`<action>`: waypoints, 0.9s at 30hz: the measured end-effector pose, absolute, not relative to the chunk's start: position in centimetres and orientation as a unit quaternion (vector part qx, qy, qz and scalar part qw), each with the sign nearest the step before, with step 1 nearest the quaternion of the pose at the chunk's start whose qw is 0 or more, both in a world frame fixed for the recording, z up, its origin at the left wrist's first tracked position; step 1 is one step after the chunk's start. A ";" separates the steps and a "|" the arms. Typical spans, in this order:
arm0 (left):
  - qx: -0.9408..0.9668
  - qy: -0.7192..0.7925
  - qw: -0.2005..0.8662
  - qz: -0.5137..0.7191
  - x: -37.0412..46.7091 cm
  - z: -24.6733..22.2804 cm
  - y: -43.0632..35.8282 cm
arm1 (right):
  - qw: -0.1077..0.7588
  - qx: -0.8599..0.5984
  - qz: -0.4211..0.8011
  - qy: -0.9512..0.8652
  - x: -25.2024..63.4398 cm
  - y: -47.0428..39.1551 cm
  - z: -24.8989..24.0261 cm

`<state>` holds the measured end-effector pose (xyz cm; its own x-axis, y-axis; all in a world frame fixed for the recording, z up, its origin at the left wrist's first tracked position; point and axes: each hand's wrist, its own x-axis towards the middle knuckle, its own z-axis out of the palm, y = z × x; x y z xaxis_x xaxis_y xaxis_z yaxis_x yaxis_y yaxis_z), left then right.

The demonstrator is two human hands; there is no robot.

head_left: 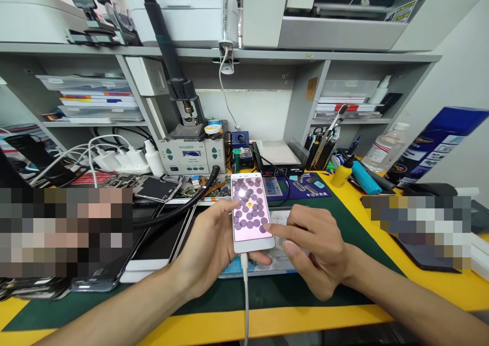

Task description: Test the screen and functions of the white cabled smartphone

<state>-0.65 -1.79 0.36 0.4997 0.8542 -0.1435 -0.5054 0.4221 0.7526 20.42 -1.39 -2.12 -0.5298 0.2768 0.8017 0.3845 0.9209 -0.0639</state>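
Observation:
A white smartphone [253, 246] rests in my left hand [209, 239], its screen lit pink with many purple dots and a small yellow shape. The thumb lies along the phone's left edge and over the screen, while fingertips show beneath its lower end. A white cable [245, 290] is plugged into the bottom of the phone and hangs toward me. My right hand [315, 246] is at the phone's lower right. Its index finger points out and its tip meets the screen near a purple dot; the other fingers are curled and hold nothing visible.
Behind the phone stands a grey soldering station [191, 157] with a black hose [202, 190] crossing leftward. Several phones and parts [153, 254] lie left. A yellow bottle [341, 174], a blue spray can [431, 147] and a clear bottle [387, 144] stand right. Shelves [229, 55] span the back.

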 end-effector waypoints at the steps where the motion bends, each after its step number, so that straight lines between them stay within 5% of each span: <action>1: 0.340 0.275 0.794 0.422 -0.6 0.3 -1.8 | 0.449 -0.196 -0.060 -0.869 20.4 -1.4 -2.1; 27: 0.390 0.323 0.770 0.389 -0.7 0.1 -1.8 | 0.325 -0.374 -0.008 -0.868 20.5 -0.5 -2.3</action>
<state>-0.69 -1.83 0.12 0.4896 0.8501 -0.1940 -0.3473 0.3942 0.8509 20.47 -0.50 -2.32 -0.5083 0.6450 0.5706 0.6550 0.7197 -0.2301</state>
